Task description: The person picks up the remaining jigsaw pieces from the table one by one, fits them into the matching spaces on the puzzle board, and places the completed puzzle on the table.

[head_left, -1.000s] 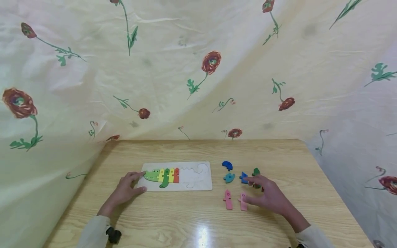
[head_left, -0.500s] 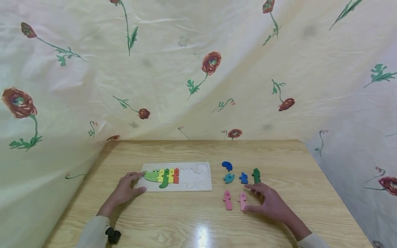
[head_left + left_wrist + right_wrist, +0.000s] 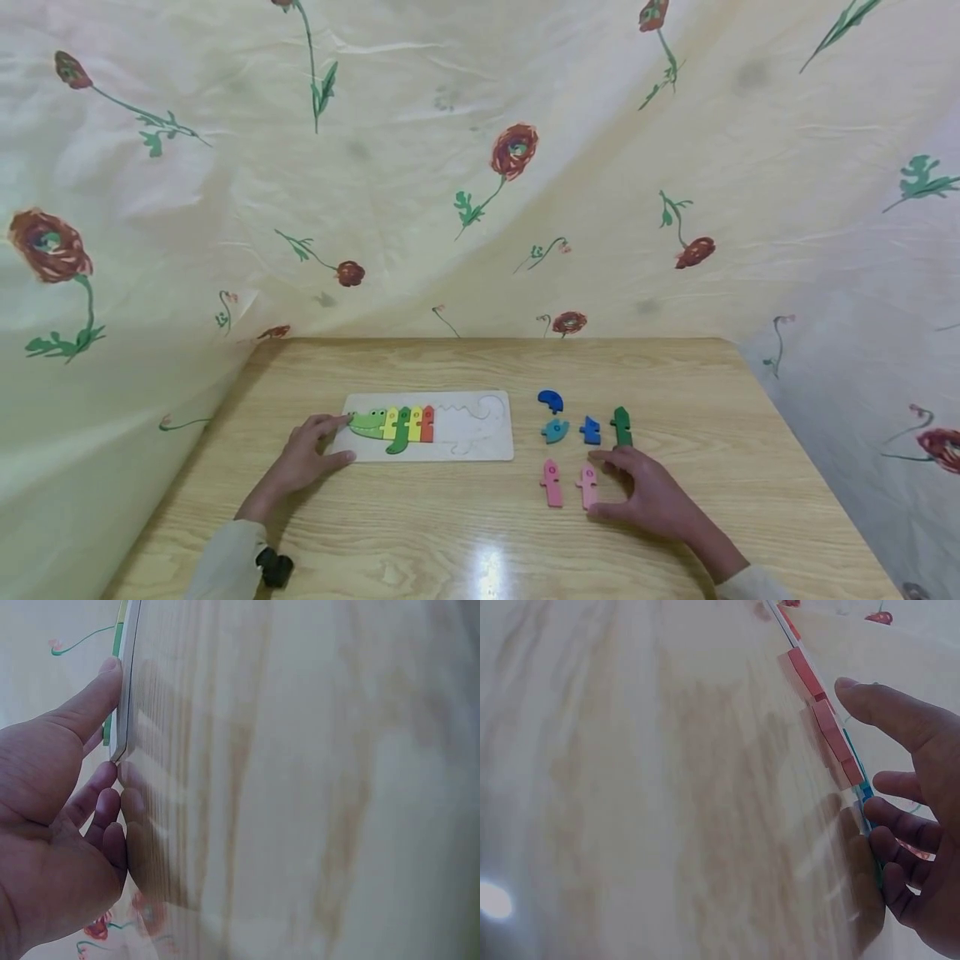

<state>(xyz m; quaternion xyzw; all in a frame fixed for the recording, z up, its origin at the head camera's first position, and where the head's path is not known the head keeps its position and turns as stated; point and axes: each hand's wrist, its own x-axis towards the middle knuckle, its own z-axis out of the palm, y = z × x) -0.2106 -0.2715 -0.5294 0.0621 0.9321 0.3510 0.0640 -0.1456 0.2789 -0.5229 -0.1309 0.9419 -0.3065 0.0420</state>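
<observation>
My left hand [image 3: 302, 454] rests at the left end of a pale puzzle board [image 3: 474, 446]; its index fingertip touches the crocodile's green head piece [image 3: 367, 426], and its thumb lies at the board's near corner. Yellow, green and red pieces [image 3: 427, 425] fill the crocodile's body beside the head. Over at the right, my right hand [image 3: 651, 493] hovers by a light pink puzzle piece [image 3: 588, 483], thumb and index finger spread apart, nothing between them. In the right wrist view, the thumb hangs above the two pink pieces [image 3: 837, 742].
A darker pink piece [image 3: 551, 483] lies left of the light pink one. Behind are a teal piece [image 3: 555, 431], two blue pieces [image 3: 590, 431] and a dark green piece [image 3: 621, 425], partly behind the right hand. A flowered cloth [image 3: 420, 183] hangs behind the wooden table [image 3: 405, 533].
My right hand has drawn back toward me from over the blue and green pieces and lowered beside the light pink piece. My left hand stays in place.
</observation>
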